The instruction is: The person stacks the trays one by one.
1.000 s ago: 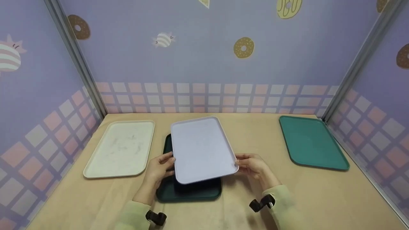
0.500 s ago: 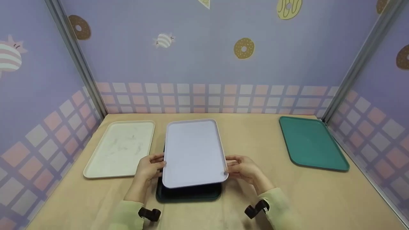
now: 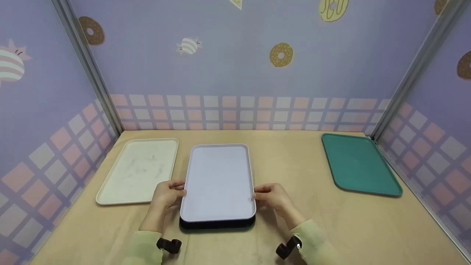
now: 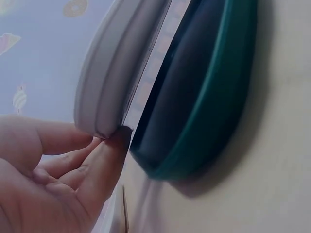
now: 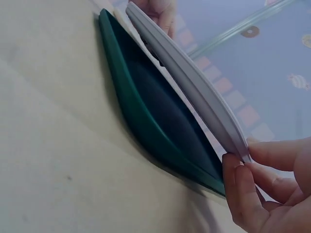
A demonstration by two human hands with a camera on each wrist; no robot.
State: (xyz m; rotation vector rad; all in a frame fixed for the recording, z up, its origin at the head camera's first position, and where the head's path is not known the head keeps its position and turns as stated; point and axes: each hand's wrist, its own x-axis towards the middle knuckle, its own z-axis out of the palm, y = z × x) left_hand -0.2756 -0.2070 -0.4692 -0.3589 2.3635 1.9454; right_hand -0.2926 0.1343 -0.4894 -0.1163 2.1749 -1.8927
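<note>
Both hands hold a pale lavender tray (image 3: pixel 219 180) by its long sides, over a dark green tray (image 3: pixel 217 226) on the table. My left hand (image 3: pixel 167 195) pinches the left rim between thumb and fingers; the right hand (image 3: pixel 272 198) pinches the right rim. Only the near edge of the dark green tray shows in the head view. A gap separates the lavender tray (image 4: pixel 109 73) from the dark green tray (image 4: pixel 204 111) in the left wrist view. The right wrist view shows the same gap, with thumb and fingertips on the rim.
A cream tray (image 3: pixel 140 173) with grey smudges lies at the left of the wooden table (image 3: pixel 290 154). Toward the right edge lies a teal tray (image 3: pixel 362 165). Patterned walls (image 3: pixel 235 73) close off the back and both sides.
Both hands have carried the lavender tray left and toward the person, lowering and straightening it. It now covers most of the dark green tray. The cream and teal trays have stayed put.
</note>
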